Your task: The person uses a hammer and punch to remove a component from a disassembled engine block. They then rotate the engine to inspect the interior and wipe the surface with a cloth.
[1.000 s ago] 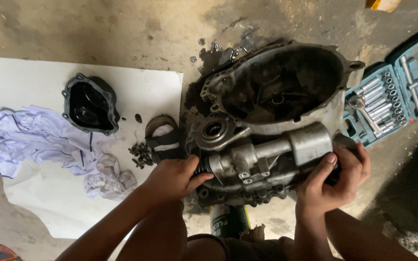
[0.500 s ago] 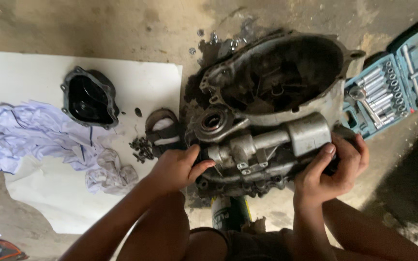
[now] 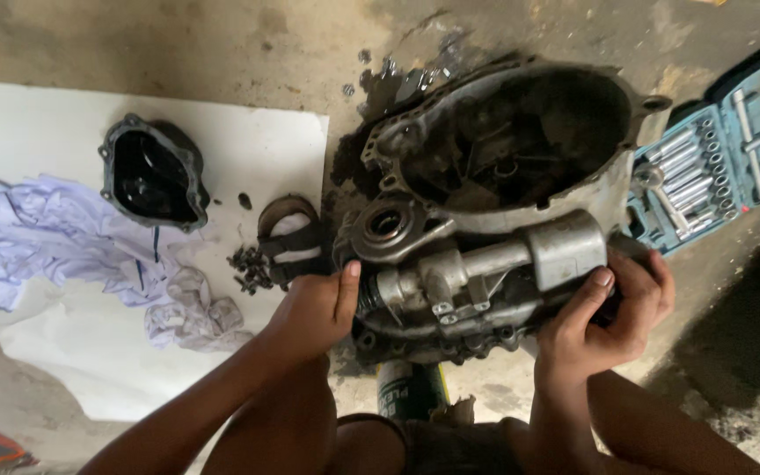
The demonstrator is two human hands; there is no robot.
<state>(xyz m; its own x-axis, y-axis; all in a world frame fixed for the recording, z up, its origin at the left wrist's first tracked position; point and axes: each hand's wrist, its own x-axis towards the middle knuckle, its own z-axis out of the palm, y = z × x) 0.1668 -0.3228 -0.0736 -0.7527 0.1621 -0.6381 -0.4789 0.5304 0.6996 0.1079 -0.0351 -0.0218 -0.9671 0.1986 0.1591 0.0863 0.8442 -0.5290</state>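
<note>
Resting on the concrete floor (image 3: 222,44), the greasy gearbox housing (image 3: 521,149) lies open side up before me, touching the white sheet (image 3: 54,123) on its left. A grey shaft assembly (image 3: 485,264) sits across its near edge. My left hand (image 3: 314,308) is wrapped around the assembly's left end, thumb up. My right hand (image 3: 609,312) grips its blocky right end, fingers curled. Beyond it lies a socket case (image 3: 723,158). On the sheet lie a black cover (image 3: 153,174), rags (image 3: 63,242) and bolts (image 3: 250,268).

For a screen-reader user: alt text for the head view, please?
Two hands, left hand and right hand, grip a greasy metal gearbox housing on a concrete floor, with a socket set case and rags alongside.
</note>
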